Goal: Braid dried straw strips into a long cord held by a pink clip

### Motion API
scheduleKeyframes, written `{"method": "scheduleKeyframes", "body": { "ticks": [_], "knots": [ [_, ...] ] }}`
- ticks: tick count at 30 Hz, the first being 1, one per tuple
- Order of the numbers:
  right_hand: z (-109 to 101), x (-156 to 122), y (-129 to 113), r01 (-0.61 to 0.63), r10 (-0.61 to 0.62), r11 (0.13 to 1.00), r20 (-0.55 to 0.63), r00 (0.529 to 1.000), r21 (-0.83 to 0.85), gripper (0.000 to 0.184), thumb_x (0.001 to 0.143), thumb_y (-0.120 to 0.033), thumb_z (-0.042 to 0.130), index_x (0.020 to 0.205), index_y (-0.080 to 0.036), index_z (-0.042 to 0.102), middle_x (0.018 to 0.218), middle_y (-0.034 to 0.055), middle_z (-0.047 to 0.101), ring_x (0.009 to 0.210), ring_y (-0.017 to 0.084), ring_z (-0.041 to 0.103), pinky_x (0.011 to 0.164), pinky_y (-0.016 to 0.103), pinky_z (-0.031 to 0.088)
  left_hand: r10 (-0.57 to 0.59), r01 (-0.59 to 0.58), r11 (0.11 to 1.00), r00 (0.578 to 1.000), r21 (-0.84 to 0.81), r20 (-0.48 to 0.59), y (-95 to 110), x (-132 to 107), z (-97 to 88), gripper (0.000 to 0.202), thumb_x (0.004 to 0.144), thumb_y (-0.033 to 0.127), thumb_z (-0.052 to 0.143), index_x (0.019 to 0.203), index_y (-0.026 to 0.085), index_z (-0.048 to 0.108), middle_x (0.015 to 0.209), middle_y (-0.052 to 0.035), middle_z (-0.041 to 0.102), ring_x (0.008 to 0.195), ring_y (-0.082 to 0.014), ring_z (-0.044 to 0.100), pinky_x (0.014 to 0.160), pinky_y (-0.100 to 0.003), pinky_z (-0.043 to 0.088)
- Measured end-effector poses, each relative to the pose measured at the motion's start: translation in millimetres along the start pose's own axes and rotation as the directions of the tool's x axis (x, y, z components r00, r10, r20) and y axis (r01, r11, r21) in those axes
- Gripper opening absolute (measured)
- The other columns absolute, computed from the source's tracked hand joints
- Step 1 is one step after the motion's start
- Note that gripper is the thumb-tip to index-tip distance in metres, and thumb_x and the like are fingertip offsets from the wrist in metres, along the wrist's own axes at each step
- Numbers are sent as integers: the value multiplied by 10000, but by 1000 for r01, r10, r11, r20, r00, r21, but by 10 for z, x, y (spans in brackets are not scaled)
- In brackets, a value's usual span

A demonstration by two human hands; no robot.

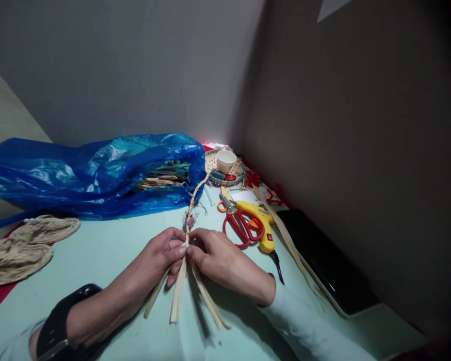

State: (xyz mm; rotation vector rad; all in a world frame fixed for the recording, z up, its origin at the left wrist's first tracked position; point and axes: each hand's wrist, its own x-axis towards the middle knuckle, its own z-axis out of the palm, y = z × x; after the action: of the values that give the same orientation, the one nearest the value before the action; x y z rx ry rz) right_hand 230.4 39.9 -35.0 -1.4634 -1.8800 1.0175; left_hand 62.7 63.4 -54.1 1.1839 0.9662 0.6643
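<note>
My left hand (161,253) and my right hand (220,260) meet at the middle of the pale green table, both pinched on a braid of tan straw strips (191,205). The braided part runs away from me toward the blue bag, with a small metal clip (190,219) on it just beyond my fingers. Three loose flat strip ends (178,296) fan out below my hands toward me. A black watch (65,316) sits on my left wrist.
A blue plastic bag (90,170) holding more strips lies at the back left. Woven straw coils (26,245) sit at the left. Red scissors (242,225), a yellow glue gun (261,225), a woven tray with a white cup (225,160) and a black phone (323,260) lie at the right.
</note>
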Motion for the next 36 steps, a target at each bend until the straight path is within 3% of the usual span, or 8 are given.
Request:
{"method": "scheduleKeyframes", "body": {
  "ticks": [7, 14, 17, 20, 23, 28, 31, 36],
  "knots": [
    [-62, -27, -25, -28, 29, 999, 36, 999, -22, 50, 826, -172, 565, 783, -179, 591, 731, 13, 640, 694, 156, 545, 589, 253, 308, -13, 5, 988, 999, 155, 49, 70, 18, -54, 273, 818, 425, 669, 862, 208, 509, 443, 90, 553, 380, -86, 485, 455, -193, 375],
    [-19, -62, 6, -50, 50, 986, 8, 999, 161, 123, 874, -131, 474, 776, -204, 491, 726, 10, 659, 721, 163, 577, 651, 256, 355, -27, 26, 970, 1000, 242, 0, 110, 33, -43, 328, 769, 500, 669, 776, 188, 569, 591, -8, 664, 353, -49, 317, 362, -196, 180],
    [6, -44, 11, -93, 98, 994, -96, 991, 63, 88, 854, -172, 521, 770, -196, 509, 766, 19, 608, 727, 167, 516, 623, 262, 316, -18, 25, 968, 999, 251, -30, 126, 15, -31, 307, 715, 466, 696, 719, 180, 585, 515, 57, 525, 402, -52, 271, 403, -206, 152],
    [20, -6, 11, -107, 116, 989, -89, 989, 101, 178, 856, -220, 556, 684, -188, 526, 654, -6, 545, 647, 148, 470, 590, 267, 289, 4, 10, 962, 999, 274, -53, 105, 6, -31, 275, 689, 431, 705, 694, 183, 586, 481, 100, 392, 435, -63, 251, 421, -213, 152],
    [51, 29, 38, -95, 107, 980, -58, 993, 175, 308, 863, -228, 565, 564, -184, 505, 530, -29, 494, 548, 119, 433, 553, 258, 289, 15, 4, 953, 998, 301, -60, 70, 12, -45, 274, 682, 436, 698, 683, 185, 589, 481, 97, 379, 445, -74, 262, 431, -223, 174],
    [120, 40, 82, -83, 116, 951, -95, 989, 299, 258, 867, -215, 536, 647, -157, 656, 578, 1, 631, 558, 121, 507, 586, 232, 376, 48, -20, 929, 997, 370, -66, 123, -16, -90, 290, 745, 468, 641, 668, 189, 650, 467, 73, 404, 427, -99, 292, 439, -249, 217],
    [139, 28, 76, -59, 109, 949, -147, 983, 310, 267, 842, -199, 549, 613, -156, 680, 586, 1, 640, 582, 124, 501, 601, 235, 364, 267, -165, 790, 960, 591, -90, 188, -115, -56, 250, 799, 398, 624, 644, 212, 687, 586, -3, 600, 557, -166, 499, 550, -279, 349],
    [141, -3, 59, -47, 98, 942, -139, 985, 333, 291, 804, -170, 524, 513, -179, 539, 462, -38, 484, 490, 112, 441, 503, 238, 283, 610, -386, 256, 776, 886, 161, 63, -284, 115, 245, 866, 261, 549, 673, 247, 699, 610, -44, 678, 514, -205, 600, 530, -316, 385]
  ]
}}
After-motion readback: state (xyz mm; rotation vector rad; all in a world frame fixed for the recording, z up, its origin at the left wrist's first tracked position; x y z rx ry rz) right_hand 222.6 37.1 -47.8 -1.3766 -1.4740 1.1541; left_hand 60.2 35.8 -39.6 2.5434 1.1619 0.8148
